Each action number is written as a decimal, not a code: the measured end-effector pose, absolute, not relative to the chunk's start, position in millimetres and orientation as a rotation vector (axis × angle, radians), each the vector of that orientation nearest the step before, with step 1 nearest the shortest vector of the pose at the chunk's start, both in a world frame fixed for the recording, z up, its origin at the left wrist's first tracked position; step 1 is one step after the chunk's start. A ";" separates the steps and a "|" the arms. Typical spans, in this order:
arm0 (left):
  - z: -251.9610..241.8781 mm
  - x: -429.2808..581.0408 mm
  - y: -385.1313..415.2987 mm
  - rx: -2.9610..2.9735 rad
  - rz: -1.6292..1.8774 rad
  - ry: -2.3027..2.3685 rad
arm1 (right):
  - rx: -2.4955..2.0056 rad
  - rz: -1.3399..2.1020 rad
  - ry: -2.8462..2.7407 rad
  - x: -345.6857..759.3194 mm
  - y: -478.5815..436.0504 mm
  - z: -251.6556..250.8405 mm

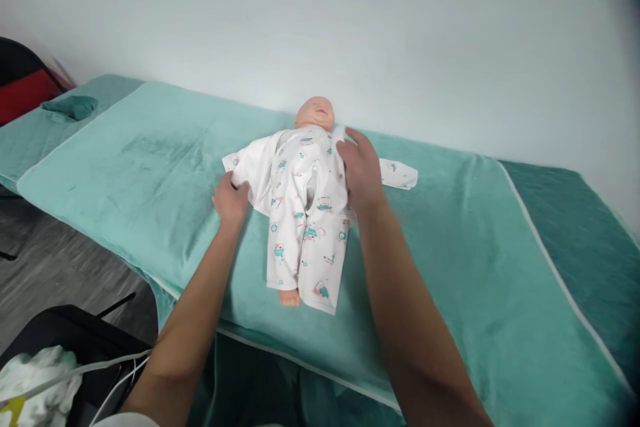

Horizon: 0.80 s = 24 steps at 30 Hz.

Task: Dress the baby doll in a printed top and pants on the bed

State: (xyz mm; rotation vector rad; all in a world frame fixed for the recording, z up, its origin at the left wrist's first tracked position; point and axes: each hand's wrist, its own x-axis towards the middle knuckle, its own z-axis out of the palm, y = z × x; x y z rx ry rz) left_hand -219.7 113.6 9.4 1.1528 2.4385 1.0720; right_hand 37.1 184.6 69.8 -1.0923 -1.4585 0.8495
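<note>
A baby doll (315, 113) lies on its back, head toward the wall. It has a white printed baby top (260, 163) on or under it, its front spread out on the left side, and matching baby pants (323, 260) over its legs. One foot (289, 297) shows below a pant leg. My left hand (231, 201) pinches the lower left edge of the baby top. Beside the doll's shoulder, my right hand (361, 163) has its thumb and fingers closed on white cloth of the top, partly hiding it. One sleeve (399, 174) lies flat to the right.
The doll rests on a massage bed with a green cover (150, 200), against a white wall (320, 27). A face hole (70, 108) is at the bed's left end. At lower left, a black chair (65, 327) holds a crumpled white cloth (43, 380), with cables (90, 368) crossing above.
</note>
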 end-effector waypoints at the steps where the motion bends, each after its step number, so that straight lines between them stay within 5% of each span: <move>1: 9.2 -220.5 113.9 1.130 1.091 2.411 | -1.061 0.886 -1.501 31.0 188.0 76.3; 11: 20.0 -221.6 101.3 0.686 1.795 1.635 | -0.956 0.893 -1.491 28.2 194.3 71.5; 17: 53.8 -192.2 104.6 0.642 1.650 1.094 | -1.166 0.880 -1.721 33.2 191.6 74.4; 24: 89.9 -139.7 100.7 1.944 1.431 1.359 | -1.161 0.896 -1.865 38.9 192.5 74.8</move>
